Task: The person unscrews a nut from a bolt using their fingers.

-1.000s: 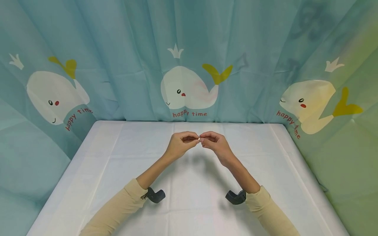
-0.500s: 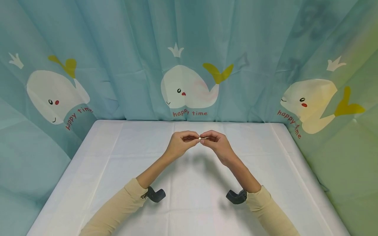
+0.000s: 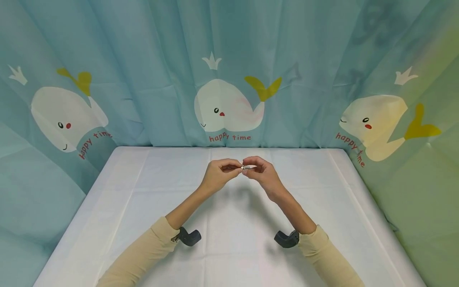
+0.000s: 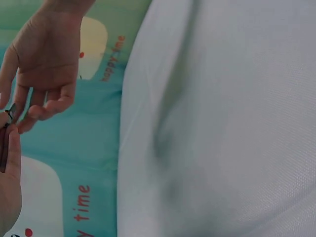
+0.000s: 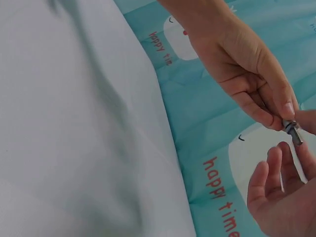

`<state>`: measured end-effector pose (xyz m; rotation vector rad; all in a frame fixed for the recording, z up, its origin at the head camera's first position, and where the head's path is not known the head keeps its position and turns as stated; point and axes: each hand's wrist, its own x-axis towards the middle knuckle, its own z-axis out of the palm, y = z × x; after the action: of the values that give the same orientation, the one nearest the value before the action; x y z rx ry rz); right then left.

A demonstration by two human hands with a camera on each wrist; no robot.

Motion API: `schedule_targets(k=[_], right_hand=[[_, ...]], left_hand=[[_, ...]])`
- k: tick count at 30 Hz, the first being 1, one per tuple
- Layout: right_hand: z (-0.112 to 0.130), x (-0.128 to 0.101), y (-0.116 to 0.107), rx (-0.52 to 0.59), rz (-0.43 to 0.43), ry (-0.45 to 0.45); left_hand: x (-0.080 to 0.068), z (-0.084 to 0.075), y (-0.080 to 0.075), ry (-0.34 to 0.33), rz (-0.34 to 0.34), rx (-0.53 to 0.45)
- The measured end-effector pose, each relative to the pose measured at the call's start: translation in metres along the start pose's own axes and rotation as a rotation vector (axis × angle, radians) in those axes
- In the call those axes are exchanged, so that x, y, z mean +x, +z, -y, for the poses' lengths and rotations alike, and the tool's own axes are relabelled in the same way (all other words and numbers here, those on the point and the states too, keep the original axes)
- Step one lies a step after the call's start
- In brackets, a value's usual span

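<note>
In the head view my left hand (image 3: 220, 175) pinches the head end of a small metal bolt (image 3: 246, 168) between thumb and fingertips, held above the table. The bolt's threaded shank (image 5: 297, 137) points toward my right hand (image 3: 264, 177), and a ring-like part, a washer or nut, sits near its head. My right index finger and thumb stand a little apart on either side of the bolt. Whether the right thumb touches it I cannot tell. In the left wrist view the bolt (image 4: 11, 111) is small and partly hidden by fingers.
A white cloth covers the table (image 3: 229, 247). Behind and beside it hangs a blue-green curtain (image 3: 161, 79) with printed whales. Dark camera mounts (image 3: 190, 237) are worn at both wrists, below the sleeves.
My right index finger and thumb have parted, with the index finger lifting, so more of the bolt shows between them. The left hand has stayed in place with its pinch.
</note>
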<state>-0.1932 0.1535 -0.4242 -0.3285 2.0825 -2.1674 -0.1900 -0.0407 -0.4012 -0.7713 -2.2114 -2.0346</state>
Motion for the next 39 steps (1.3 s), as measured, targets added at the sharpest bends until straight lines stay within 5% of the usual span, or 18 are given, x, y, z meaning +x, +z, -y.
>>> schedule_targets(k=[6,24,39], right_hand=[[0.0020,0.0000,-0.0015,-0.038,-0.034,0.071],[0.0036,-0.0005,-0.0009,-0.018,0.019,0.005],[0.0019,-0.0008,0.0005,-0.061,-0.039,0.090]], left_hand=[[0.0003,-0.0011,0.0007,0.008,0.001,0.003],[-0.0012,-0.0010,0.0004,0.002,-0.006,0.014],[-0.0014,-0.0038,0.0015,0.003,0.005,0.016]])
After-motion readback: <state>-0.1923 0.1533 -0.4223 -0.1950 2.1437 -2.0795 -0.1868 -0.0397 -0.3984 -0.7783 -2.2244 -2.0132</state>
